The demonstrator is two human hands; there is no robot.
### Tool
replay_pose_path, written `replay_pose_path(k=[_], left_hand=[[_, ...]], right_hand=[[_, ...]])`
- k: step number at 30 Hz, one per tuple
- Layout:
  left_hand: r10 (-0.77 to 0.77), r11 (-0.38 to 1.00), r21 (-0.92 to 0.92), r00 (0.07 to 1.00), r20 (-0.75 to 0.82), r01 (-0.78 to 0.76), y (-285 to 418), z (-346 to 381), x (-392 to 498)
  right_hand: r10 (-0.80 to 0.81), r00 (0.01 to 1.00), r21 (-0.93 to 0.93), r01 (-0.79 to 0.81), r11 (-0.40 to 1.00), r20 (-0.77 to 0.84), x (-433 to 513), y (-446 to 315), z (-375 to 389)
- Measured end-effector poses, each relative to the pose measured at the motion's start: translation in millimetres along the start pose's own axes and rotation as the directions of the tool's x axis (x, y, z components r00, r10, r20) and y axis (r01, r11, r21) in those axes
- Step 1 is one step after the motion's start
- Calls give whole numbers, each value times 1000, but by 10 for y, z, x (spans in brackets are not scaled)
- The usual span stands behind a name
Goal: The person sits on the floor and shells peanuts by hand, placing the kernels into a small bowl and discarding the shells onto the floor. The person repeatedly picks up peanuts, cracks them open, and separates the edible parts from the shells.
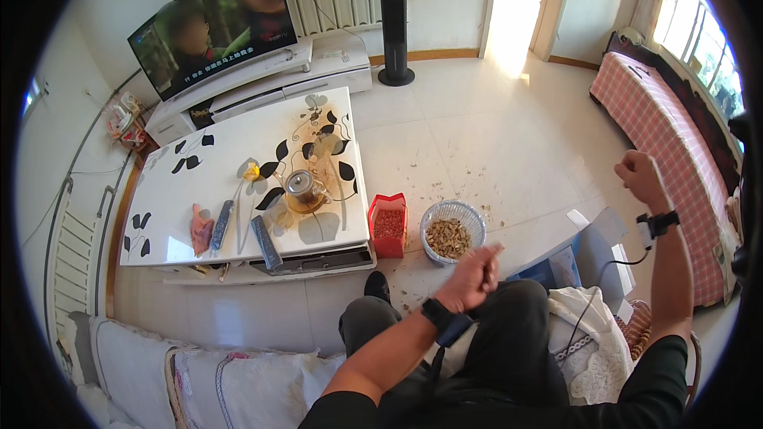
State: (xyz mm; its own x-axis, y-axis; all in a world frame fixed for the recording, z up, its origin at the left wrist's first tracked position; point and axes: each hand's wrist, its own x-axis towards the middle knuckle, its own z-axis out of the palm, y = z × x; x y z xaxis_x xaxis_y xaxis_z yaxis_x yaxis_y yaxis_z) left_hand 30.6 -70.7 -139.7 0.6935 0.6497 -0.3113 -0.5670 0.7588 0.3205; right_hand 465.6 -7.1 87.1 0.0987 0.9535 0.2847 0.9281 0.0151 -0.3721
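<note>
My left hand (471,277) is above my knees, just in front of the plastic wastebasket (426,223); its fingers are partly curled, and whether they hold anything cannot be made out. Peanut shells (448,238) fill the lower part of the basket, which has a bag lining. Beside it on the left stands a red paper box (390,244) with red-skinned peanut kernels (388,224) in it. My right hand (641,177) is raised far to the right, over the floor near the checked couch cover. Its fingers are folded into a fist, and nothing shows in them.
A coffee table (238,137) at left bears a glass teapot (303,186), remote controls (265,242) and a reddish packet (201,230). An opened cardboard box (587,244) stands right of my knees. Shell bits litter the tiles. A cable (587,304) hangs from my right wrist strap.
</note>
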Motion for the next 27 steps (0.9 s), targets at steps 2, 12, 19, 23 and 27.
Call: replay_pose_path(k=[2,12,19,23,27], left_hand=[[-105,994,6,994,-43,106,-502,155,31],[-220,946,174,938,-267,272,-1412,532,536],[-263,935,130,892,-368,330,-1282,562,615],[-298,924,91,847,-441,372,-1266,596,659],[-284,923,102,835,-471,372,-1256,636,663]], right_hand=[[95,986,-34,-91,995,134,-86,77,-386],[356,468,-308,-180,934,809,-651,1322,614],[209,258,-272,236,933,943,-1077,2362,2206],[140,213,-211,355,911,967,-1315,2763,2980],[149,217,-218,341,915,965,-1569,2889,3518]])
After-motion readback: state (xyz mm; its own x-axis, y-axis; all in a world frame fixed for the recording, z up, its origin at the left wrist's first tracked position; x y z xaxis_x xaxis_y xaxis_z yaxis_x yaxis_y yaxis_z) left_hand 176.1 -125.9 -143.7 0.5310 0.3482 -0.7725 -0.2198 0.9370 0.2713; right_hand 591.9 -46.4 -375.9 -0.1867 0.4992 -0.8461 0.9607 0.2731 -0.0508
